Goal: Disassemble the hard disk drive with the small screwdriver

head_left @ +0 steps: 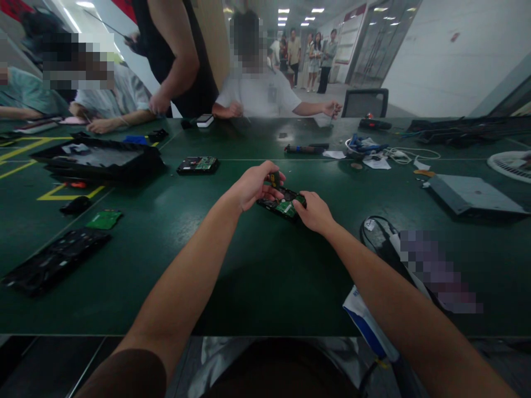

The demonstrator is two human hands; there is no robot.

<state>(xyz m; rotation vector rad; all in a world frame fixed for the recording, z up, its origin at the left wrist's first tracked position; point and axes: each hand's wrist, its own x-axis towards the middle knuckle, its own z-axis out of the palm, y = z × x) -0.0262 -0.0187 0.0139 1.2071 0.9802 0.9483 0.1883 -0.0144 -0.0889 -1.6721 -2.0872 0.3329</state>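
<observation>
A black hard drive (283, 205) with a green circuit board on top lies on the dark green table (257, 265) in front of me. My left hand (255, 185) is closed around a small screwdriver (274, 178) with a dark and yellow handle, held over the drive's far left end. My right hand (314, 210) grips the drive's right edge, fingers curled on it. Both forearms reach in from the bottom of the view.
Another hard drive (198, 165) lies farther back left. Black trays (97, 157), a green circuit board (104, 219) and a black panel (53, 260) sit at left. Cables (373, 149), a grey box (470, 193) and a fan (512, 165) are at right. People work across the table.
</observation>
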